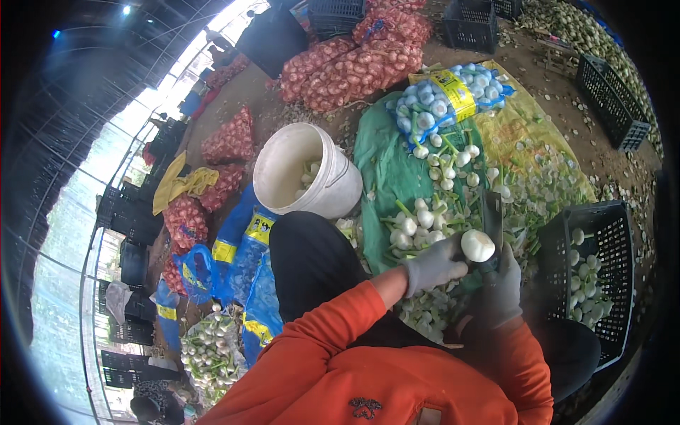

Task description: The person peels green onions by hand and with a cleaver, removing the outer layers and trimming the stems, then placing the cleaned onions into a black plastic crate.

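Note:
My left hand (435, 268), in a pale grey glove, is closed on a white garlic bulb (477, 246) at its fingertips. Close to its right, my right hand (501, 292), gloved too, grips a cutting tool with a broad dark blade (493, 216) that points away from me. The bulb sits right by the blade; whether they touch I cannot tell. The tool's handle is mostly hidden by my fingers. Just beyond my left hand lies a heap of garlic with green stems (418, 225), and farther off a smaller bunch (448, 164).
A white bucket (340, 185) stands left of my knee. To the right is a black crate (620, 283) with bulbs inside. A filled blue net bag (425, 106) lies on the green sheet (382, 142). Red net sacks (361, 74) are piled behind. Trimmings surround my hands.

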A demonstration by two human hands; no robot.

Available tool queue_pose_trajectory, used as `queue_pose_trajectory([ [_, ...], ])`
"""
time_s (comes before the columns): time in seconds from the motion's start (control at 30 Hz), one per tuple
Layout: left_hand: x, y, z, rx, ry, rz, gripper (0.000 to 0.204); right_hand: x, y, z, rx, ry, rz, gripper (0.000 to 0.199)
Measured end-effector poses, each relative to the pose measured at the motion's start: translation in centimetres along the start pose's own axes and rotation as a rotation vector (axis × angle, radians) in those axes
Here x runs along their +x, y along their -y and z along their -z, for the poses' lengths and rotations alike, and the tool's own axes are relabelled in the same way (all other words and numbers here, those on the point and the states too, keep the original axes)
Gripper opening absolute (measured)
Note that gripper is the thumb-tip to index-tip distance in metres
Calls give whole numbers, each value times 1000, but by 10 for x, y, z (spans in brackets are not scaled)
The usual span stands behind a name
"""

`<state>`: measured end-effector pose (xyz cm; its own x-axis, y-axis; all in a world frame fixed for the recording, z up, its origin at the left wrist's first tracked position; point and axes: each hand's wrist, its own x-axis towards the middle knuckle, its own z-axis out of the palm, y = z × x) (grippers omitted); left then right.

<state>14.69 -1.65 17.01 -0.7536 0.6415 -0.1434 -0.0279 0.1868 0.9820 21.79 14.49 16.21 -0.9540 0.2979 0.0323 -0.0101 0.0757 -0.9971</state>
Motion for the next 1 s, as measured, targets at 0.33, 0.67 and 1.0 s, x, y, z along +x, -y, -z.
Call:
queue_pose_trajectory([
  [0.33,2,3,22,-272,39,135,60,-1,22,5,-970,-35,495,25],
  [0.67,-4,23,22,336,120,-408,60,-7,1,0,-1083,33,774,25],
  [1.0,-4,32,31,455,18,-286,58,-1,-19,0,-1083,78,784,32],
])
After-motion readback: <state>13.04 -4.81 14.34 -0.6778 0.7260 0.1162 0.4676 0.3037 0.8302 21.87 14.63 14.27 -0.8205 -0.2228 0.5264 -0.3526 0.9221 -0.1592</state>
